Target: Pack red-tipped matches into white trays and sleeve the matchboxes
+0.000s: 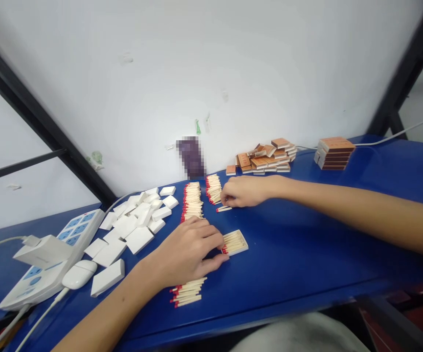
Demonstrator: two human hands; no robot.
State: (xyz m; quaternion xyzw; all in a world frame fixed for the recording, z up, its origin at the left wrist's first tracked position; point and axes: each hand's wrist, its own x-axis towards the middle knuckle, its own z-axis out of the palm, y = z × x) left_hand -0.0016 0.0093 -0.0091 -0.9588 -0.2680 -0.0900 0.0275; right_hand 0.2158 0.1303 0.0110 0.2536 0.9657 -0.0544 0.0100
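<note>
My left hand (pixel 192 247) rests on the blue table, its thumb and fingers closed around the left end of a small white matchbox tray (pixel 247 240). Wooden matches with red heads lie side by side inside that tray. Farther back, my right hand (pixel 246 190) has its fingers pinched at a few loose matches (pixel 224 209); the fingertips are partly hidden. A short row of matches (pixel 213 188) lies just left of it. Beside this runs a longer row of matches (pixel 192 201), partly covered by my left hand. More matches (pixel 189 292) show below my left wrist.
White empty-looking matchbox trays (pixel 140 239) are heaped at left, beside a power strip (pixel 55 264) with a charger (pixel 46 252) and white cables. Orange matchbox sleeves (pixel 266 159) pile against the wall; a neat stack of matchboxes (pixel 334 154) stands at right. Black metal frames flank the table.
</note>
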